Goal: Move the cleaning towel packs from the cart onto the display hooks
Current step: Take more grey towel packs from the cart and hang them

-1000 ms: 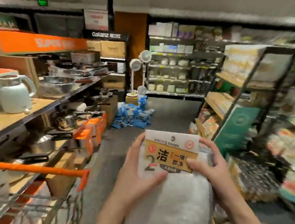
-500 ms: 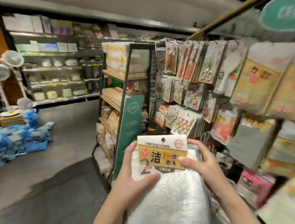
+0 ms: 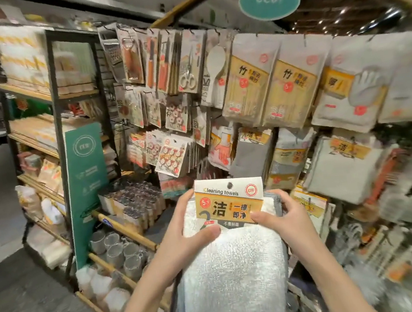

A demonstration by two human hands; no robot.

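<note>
In the lower centre, the left hand (image 3: 183, 238) and right hand (image 3: 281, 216), fingers clamped on its sides, are holding one white towel pack with an orange-and-white card header (image 3: 230, 230): the carrying step. Next, I judge, its header hole needs threading onto a hook beside the two similar hanging towel packs (image 3: 347, 165), right of centre.

Dim store light comes from small ceiling spotlights (image 3: 343, 15) at upper right. The white-and-orange carded towel pack (image 3: 230, 230) is sharp; the edges smear with blur and wide-angle bending.
</note>
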